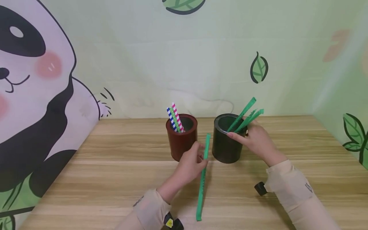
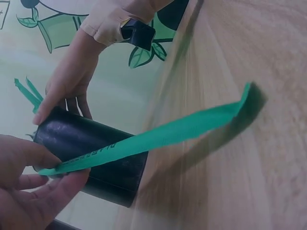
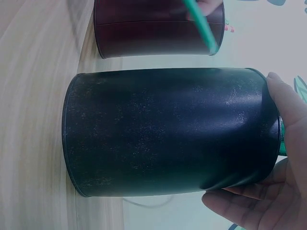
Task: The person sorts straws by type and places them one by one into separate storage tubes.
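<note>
Pinching green straw (image 1: pixel 202 179), printed lettering unreadable, left hand (image 1: pixel 189 164)

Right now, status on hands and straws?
Left hand pinches green straw. Right hand grips black cup rim. Brown cup alongside, nothing blocking.
</note>
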`<state>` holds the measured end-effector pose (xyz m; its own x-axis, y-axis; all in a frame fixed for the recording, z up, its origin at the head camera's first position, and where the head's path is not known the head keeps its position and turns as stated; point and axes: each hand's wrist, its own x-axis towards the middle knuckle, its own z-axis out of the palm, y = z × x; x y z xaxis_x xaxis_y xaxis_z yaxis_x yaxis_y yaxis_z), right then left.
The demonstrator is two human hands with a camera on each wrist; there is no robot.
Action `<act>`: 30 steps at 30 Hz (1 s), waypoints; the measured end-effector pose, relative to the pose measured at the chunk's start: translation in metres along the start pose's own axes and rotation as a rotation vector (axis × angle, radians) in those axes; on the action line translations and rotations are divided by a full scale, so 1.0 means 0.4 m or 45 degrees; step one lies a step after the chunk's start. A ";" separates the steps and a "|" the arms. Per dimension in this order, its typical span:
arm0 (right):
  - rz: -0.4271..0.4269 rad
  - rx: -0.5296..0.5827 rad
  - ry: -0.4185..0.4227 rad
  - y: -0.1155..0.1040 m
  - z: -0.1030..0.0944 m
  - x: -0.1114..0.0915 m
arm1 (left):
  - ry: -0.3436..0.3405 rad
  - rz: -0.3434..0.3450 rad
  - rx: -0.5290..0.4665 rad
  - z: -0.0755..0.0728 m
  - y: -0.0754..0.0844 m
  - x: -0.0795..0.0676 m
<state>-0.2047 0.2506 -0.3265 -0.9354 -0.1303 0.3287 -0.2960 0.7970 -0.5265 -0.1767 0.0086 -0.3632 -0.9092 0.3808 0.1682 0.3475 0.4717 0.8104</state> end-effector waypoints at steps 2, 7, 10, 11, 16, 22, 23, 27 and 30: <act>-0.001 0.008 -0.005 0.000 -0.001 0.001 | 0.018 0.017 0.016 -0.004 0.009 0.000; -0.003 0.012 -0.010 -0.001 0.000 0.002 | 0.064 0.070 0.017 -0.024 0.032 0.004; -0.004 0.000 -0.004 0.000 0.001 0.001 | 0.096 0.119 0.032 -0.039 0.045 0.011; -0.004 -0.003 -0.002 0.000 0.001 0.001 | 0.109 0.135 0.036 -0.045 0.050 0.014; 0.002 -0.005 0.006 0.002 0.001 -0.002 | 0.186 0.223 0.047 -0.066 0.076 0.028; 0.012 -0.008 -0.001 0.002 -0.001 0.000 | 0.271 0.313 0.033 -0.085 0.105 0.043; 0.014 -0.007 -0.004 0.002 -0.001 0.000 | 0.281 0.326 0.030 -0.087 0.109 0.046; 0.016 0.003 -0.011 0.002 -0.001 0.000 | 0.310 0.388 0.033 -0.095 0.120 0.058; 0.013 0.003 -0.006 0.002 0.000 0.001 | 0.340 0.441 0.032 -0.104 0.133 0.066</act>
<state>-0.2053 0.2512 -0.3268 -0.9393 -0.1253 0.3194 -0.2871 0.7970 -0.5315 -0.1918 0.0106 -0.2921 -0.7644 0.3022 0.5695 0.6446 0.3729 0.6674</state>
